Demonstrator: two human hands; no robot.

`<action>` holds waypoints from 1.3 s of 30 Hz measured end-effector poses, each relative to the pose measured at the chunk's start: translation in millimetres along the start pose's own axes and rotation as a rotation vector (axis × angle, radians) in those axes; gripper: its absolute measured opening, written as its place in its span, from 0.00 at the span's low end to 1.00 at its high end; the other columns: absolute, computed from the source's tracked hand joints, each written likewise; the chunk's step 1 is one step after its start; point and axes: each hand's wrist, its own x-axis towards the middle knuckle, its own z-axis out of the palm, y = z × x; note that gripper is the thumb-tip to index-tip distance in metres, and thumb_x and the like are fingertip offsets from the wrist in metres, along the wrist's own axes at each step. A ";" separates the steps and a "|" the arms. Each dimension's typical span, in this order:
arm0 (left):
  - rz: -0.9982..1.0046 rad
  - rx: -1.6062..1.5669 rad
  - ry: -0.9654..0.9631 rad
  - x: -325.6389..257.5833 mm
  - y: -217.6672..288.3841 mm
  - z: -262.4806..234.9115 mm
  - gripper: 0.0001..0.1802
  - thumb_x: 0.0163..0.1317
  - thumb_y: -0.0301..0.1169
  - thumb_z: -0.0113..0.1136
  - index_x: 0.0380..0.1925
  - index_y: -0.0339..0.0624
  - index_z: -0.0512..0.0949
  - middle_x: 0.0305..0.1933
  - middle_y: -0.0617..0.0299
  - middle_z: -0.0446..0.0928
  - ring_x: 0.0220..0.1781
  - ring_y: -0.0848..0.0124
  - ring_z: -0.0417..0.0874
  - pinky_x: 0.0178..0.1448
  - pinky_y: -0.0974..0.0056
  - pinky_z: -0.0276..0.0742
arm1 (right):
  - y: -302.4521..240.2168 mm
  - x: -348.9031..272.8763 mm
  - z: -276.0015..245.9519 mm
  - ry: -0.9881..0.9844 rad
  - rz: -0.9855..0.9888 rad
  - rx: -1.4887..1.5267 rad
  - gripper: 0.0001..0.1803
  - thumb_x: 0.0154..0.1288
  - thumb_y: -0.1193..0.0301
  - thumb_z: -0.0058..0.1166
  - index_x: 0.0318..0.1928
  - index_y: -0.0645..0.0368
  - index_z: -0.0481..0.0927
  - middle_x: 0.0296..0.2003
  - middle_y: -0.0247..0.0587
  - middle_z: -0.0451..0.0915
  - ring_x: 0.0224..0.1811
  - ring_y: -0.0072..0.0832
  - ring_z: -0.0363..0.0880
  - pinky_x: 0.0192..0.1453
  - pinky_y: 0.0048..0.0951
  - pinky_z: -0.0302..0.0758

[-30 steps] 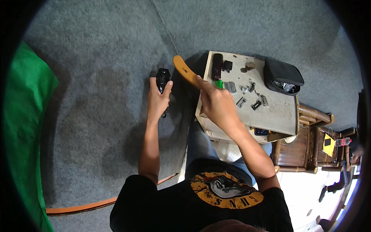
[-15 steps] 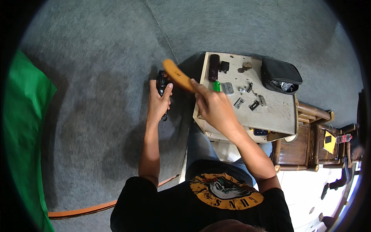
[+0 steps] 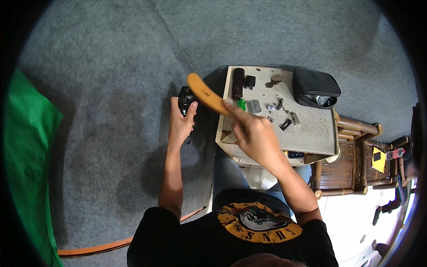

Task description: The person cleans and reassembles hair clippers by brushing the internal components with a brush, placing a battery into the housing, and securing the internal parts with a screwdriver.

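Note:
My left hand [image 3: 180,122] is closed around a black hair clipper [image 3: 183,105], held upright to the left of the small table [image 3: 311,129]. Between the fingers and thumb of my right hand [image 3: 260,135] is the near end of a curved orange brush [image 3: 205,92]. Its far end reaches over beside the clipper's top; bristles are hard to make out. On the tabletop near my right hand lie a flat grey plate [image 3: 254,106], a green-handled tool [image 3: 241,104], a dark slotted part [image 3: 285,124] and several small metal pieces.
A dark brown case [image 3: 238,83] and a black attachment [image 3: 250,82] lie at the table's far left. Farther right sits an open black zip pouch [image 3: 315,86]. Bamboo chairs [image 3: 338,169] stand at right, with another person [image 3: 396,200] beyond. Green cloth [image 3: 31,164] hangs at left.
The brush has shifted slightly down and its tip has moved a little off the clipper's top. The clipper is turned a little, and the table appears farther left as the view moves.

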 end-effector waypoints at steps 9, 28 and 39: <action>0.004 0.013 0.013 -0.1 6.1 1.4 0.22 0.79 0.45 0.68 0.50 0.44 0.67 0.32 0.65 0.78 0.21 0.80 0.76 0.22 0.69 0.74 | 4.8 -0.7 -5.2 -0.023 0.032 -0.084 0.30 0.71 0.77 0.59 0.73 0.55 0.81 0.35 0.61 0.89 0.34 0.57 0.90 0.42 0.55 0.86; 0.002 -0.101 -0.074 -5.2 18.2 6.2 0.20 0.82 0.42 0.65 0.52 0.43 0.66 0.34 0.62 0.78 0.24 0.79 0.78 0.23 0.69 0.75 | 8.4 5.2 -7.1 0.021 0.084 -0.115 0.29 0.72 0.76 0.60 0.73 0.54 0.82 0.35 0.58 0.89 0.33 0.56 0.90 0.40 0.53 0.85; 0.041 -0.129 -0.087 -5.8 21.2 10.0 0.19 0.82 0.41 0.65 0.50 0.42 0.66 0.35 0.61 0.79 0.25 0.79 0.79 0.24 0.69 0.76 | 2.4 3.2 -13.6 0.042 0.095 -0.127 0.28 0.73 0.77 0.59 0.72 0.53 0.82 0.34 0.57 0.88 0.32 0.54 0.89 0.39 0.52 0.84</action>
